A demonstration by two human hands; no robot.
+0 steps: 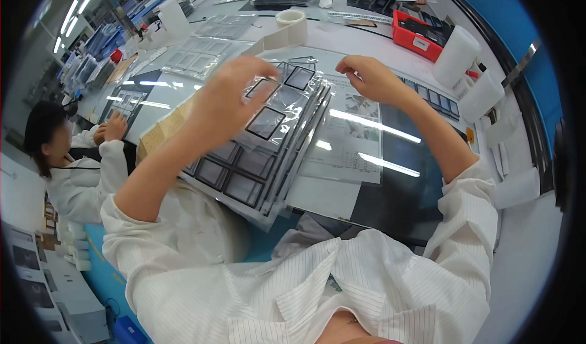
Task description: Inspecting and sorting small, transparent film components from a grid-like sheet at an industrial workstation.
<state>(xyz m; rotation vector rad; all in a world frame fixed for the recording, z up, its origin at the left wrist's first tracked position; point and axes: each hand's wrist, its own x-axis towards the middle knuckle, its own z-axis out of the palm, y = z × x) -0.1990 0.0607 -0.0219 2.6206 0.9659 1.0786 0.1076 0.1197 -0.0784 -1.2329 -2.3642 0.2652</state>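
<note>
My left hand (226, 97) is over a stack of clear plastic trays (287, 136) that hold black-framed rectangular panels. Its fingers are smeared by motion, so I cannot tell whether they grip anything. Close to its fingertips is one black-framed panel (267, 123) on the top clear sheet. More panels (243, 187) fill the tray's near end in rows. My right hand (369, 78) is raised to the right of the stack, above a printed sheet (348, 152). Its fingers are curled together, and anything between them is too small to make out.
Beyond the stack stands a roll of cream tape (291, 22). A red bin (418, 36) and white rolls (456, 56) line the right side. Clear trays (195, 54) lie at the far left. A co-worker (79, 149) sits at the left, hands over a tray.
</note>
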